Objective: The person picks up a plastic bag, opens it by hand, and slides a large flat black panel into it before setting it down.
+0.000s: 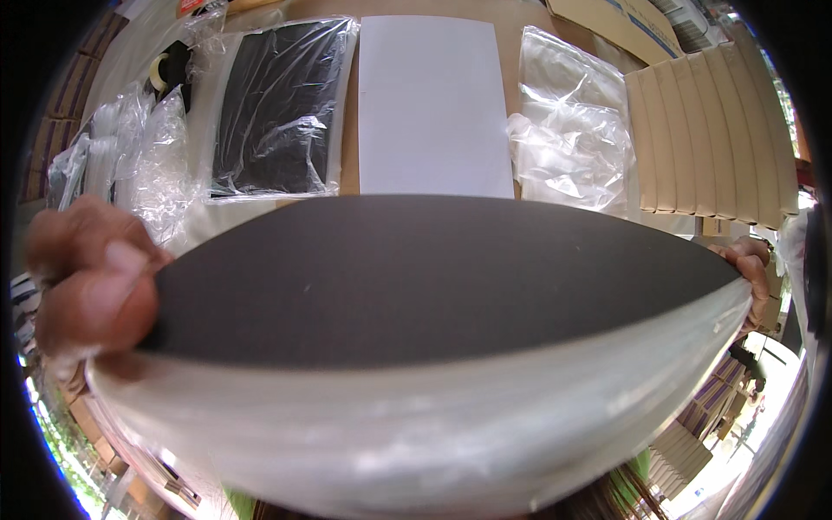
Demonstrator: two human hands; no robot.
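A dark grey sheet (433,277) fills the middle of the view, held close to the camera. A clear plastic bag (416,433) lies under it and bulges toward the lower edge; the sheet seems partly inside its mouth. My left hand (87,277) pinches the sheet and bag at their left end, thumb on top. My right hand (752,273) grips the right end, with only the fingers showing past the bag's edge.
On the brown table beyond lie a white sheet (433,104), a black sheet in a clear bag (277,104), empty clear bags (572,130) at the right and crumpled plastic (147,156) at the left. A fanned row of beige flat pieces (711,130) is at the far right.
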